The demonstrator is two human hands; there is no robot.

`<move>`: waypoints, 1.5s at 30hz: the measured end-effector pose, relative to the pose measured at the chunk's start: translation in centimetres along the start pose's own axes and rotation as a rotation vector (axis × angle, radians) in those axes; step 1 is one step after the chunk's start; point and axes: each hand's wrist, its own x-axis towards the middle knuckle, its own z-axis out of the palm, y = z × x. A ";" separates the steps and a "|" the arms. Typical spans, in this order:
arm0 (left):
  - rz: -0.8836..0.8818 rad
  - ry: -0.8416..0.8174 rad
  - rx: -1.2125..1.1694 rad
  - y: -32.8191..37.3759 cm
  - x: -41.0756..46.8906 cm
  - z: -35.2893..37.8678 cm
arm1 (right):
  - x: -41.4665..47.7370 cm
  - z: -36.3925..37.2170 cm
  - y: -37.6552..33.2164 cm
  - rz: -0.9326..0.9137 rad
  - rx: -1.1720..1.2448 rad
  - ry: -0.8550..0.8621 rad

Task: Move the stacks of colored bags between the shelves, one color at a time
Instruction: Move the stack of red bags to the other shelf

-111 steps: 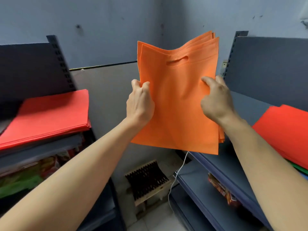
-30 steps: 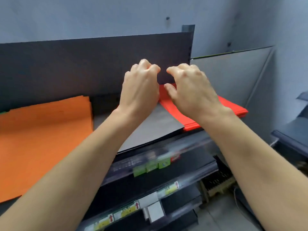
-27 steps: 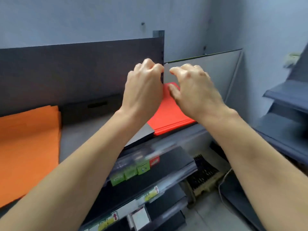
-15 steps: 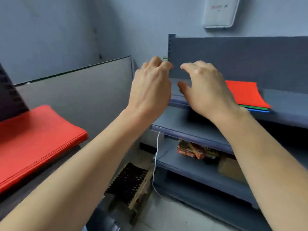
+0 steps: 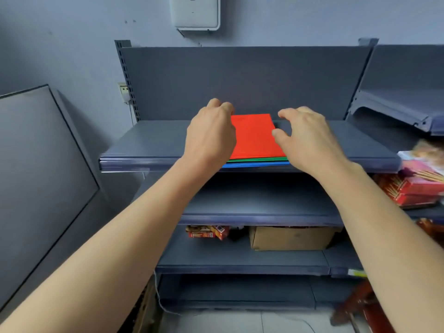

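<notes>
Head view. Item: red bags (image 5: 255, 138), 1 flat stack atop green layer (image 5: 259, 159) and blue layer (image 5: 254, 164), mid top shelf (image 5: 149, 145), front edge near the lip. Long axis appears front-to-back; handle end not discernible. Left hand (image 5: 211, 138) and right hand (image 5: 310, 140) flank it, fingers loosely curled, holding nothing. Step: reaching for red. Next: pinch both side edges, lifting red only.

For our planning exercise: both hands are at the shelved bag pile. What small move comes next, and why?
Probably grip the red bags with the left hand and right hand: they lie on top of the green bags and blue bags, and neither hand visibly holds anything.
</notes>
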 end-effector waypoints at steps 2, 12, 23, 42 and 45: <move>-0.020 -0.011 -0.012 -1.5 2.2 1.6 | 2.4 1.4 0.3 0.018 0.001 -0.012; -0.151 -0.194 0.000 -8.2 8.8 9.5 | 10.6 9.1 2.2 0.128 0.000 -0.132; -0.451 -0.506 0.037 -10.7 10.4 15.0 | 15.0 14.8 7.2 0.208 -0.036 -0.533; -0.317 -0.477 0.056 -10.3 10.9 17.1 | 18.2 17.3 8.7 0.115 -0.081 -0.750; -0.266 -0.489 0.075 -10.2 10.9 17.0 | 18.2 17.4 8.6 0.127 -0.092 -0.754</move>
